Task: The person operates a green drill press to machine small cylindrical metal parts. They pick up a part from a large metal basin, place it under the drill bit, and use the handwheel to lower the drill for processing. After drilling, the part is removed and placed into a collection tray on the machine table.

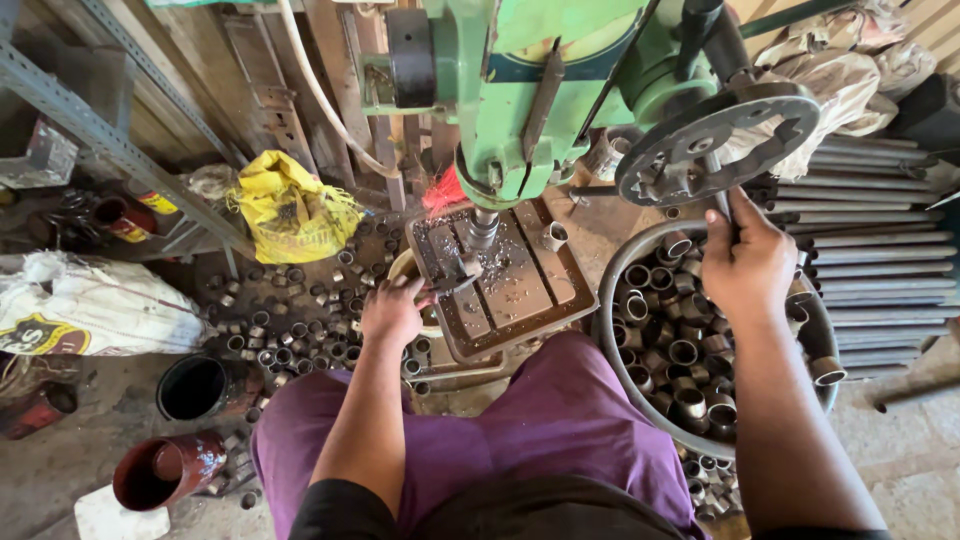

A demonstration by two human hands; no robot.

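Observation:
A green drill press (520,90) stands over a slotted metal work table (520,285). My left hand (392,312) rests at the table's left edge, fingers closed on a small clamp or workpiece holder (452,277) under the drill spindle (482,230). My right hand (745,262) is raised and grips a handle bar hanging from the round feed wheel (715,145) on the machine's right side. One short metal tube ring (553,236) lies loose on the table behind the spindle.
A round metal basin (640,395) full of several short tube rings sits at my right knee. More rings (285,330) litter the floor on the left, near a yellow bag (290,210), dark tins (200,388) and a red can (165,470). Long steel pipes (880,260) are stacked right.

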